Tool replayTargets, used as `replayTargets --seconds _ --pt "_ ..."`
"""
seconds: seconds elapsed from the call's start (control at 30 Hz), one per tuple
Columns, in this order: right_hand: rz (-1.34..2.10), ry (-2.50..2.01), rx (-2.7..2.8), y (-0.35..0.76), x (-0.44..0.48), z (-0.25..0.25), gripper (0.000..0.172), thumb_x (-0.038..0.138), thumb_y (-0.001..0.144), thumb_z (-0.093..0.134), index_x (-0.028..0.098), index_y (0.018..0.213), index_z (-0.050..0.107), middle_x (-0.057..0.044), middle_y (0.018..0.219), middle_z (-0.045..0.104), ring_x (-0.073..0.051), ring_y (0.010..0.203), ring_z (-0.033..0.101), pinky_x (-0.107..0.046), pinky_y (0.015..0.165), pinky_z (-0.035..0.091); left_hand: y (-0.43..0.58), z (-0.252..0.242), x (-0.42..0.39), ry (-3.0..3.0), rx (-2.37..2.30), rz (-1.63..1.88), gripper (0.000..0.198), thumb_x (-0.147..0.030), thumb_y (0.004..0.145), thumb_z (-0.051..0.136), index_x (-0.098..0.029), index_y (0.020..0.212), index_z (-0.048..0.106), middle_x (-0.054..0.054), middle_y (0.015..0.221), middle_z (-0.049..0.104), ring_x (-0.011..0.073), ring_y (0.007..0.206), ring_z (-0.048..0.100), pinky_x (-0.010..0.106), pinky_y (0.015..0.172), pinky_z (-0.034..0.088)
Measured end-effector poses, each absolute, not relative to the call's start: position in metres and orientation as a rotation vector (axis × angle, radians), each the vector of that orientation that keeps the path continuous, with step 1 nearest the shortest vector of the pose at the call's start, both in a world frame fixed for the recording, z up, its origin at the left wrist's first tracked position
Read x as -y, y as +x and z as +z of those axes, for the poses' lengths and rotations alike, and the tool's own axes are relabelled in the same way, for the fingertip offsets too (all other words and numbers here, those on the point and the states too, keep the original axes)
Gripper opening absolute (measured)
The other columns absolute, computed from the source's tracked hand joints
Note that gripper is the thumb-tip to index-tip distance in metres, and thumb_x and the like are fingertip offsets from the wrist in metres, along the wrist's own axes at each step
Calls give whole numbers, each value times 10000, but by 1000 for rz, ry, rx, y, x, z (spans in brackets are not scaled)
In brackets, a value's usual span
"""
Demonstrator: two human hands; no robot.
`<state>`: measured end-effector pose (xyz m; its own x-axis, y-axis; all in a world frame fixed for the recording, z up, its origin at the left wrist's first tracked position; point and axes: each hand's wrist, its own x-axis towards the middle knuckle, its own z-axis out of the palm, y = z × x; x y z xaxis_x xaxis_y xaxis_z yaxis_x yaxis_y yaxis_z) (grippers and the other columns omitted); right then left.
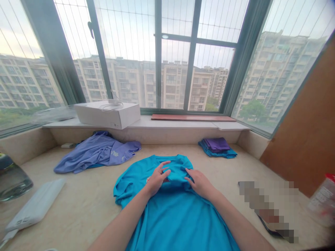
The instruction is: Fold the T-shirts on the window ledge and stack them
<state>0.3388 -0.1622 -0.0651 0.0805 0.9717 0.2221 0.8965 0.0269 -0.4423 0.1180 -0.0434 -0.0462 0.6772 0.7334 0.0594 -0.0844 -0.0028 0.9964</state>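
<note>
A bright blue T-shirt (183, 219) lies spread on the stone-coloured surface in front of me, its neckline at the far end and its lower part running out of view at the bottom. Over the upper chest is my left hand (157, 178), fingers apart, above a raised crease in the cloth. My right hand (199, 182) rests at the shirt's right side, thumb and fingers spread, its fingertips touching bunched fabric. Neither hand shows a firm grip. A small print on the chest is mostly covered by the left hand.
Rumpled purple clothing (102, 153) lies at back left, a folded purple and blue stack (218, 147) at back right. Left are a water bottle (13, 177) and a white packet (36, 207); right, a blurred-out object (272, 212) and a red-lidded container (323, 198). A white box (107, 113) stands on the ledge.
</note>
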Motion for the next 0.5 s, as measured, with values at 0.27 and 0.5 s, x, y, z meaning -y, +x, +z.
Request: replayTargets --seconds 0.27,0.5 --pt "30 -1778 1875 325 182 -38 494 545 1016 434 216 1313 652 -137 1330 655 -300 1250 584 -479 1087 440 124 -66 31 1180 -520 734 449 -350 933 627 -237 1351 512 140 1300 623 234 1014 701 418 948 538" --pt "91 -1858 1949 309 180 -58 507 501 935 612 200 1343 640 -159 1380 621 -341 1269 571 -497 1065 454 124 -68 32 1249 -523 752 441 -299 921 636 -234 1346 538 158 1426 541 240 1076 675 427 958 546"
